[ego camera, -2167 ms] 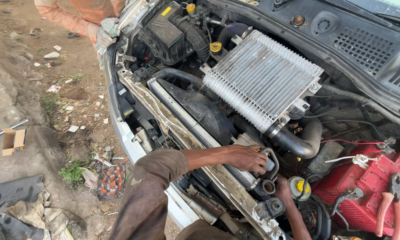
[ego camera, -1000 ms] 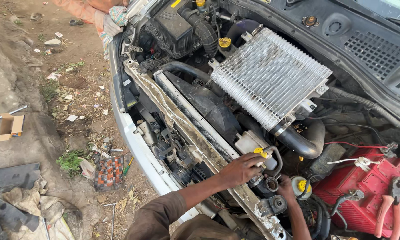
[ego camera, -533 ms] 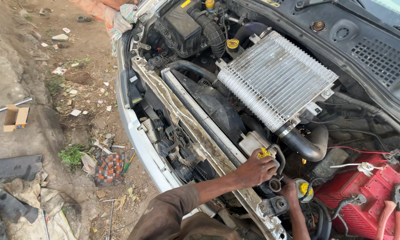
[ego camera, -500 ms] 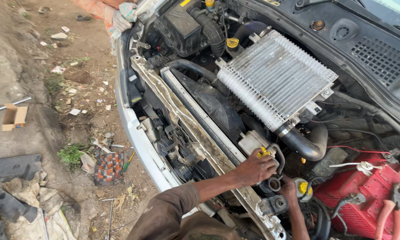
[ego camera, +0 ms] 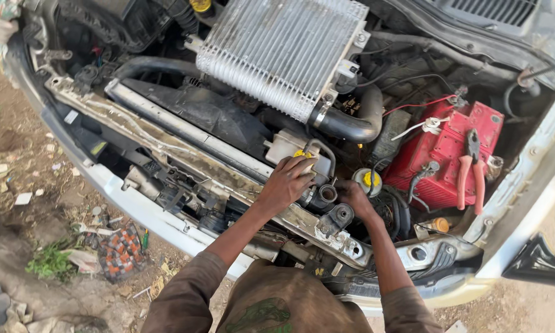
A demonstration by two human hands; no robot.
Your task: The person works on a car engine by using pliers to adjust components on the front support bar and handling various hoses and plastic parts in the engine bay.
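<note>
I lean over an open car engine bay. My left hand (ego camera: 288, 182) rests on a whitish plastic reservoir with a yellow cap (ego camera: 302, 154), its fingers curled over the top beside a black hose end (ego camera: 327, 193). My right hand (ego camera: 353, 196) reaches down just right of that hose end, next to a second yellow cap (ego camera: 369, 179); its fingers are partly hidden among dark parts, so what they hold cannot be made out. A metal mount bracket (ego camera: 339, 217) sits just below both hands.
A silver finned intercooler (ego camera: 277, 52) lies across the top, with a thick black hose (ego camera: 351, 126) leaving it. A red battery (ego camera: 444, 148) with orange-handled pliers (ego camera: 468, 169) on it sits at right. The dirty front crossmember (ego camera: 166, 145) runs diagonally. Littered dirt ground lies at left.
The view has moved closer and swung right, over the engine bay. My left hand stays on the reservoir and my right hand stays low beside the hose end.
</note>
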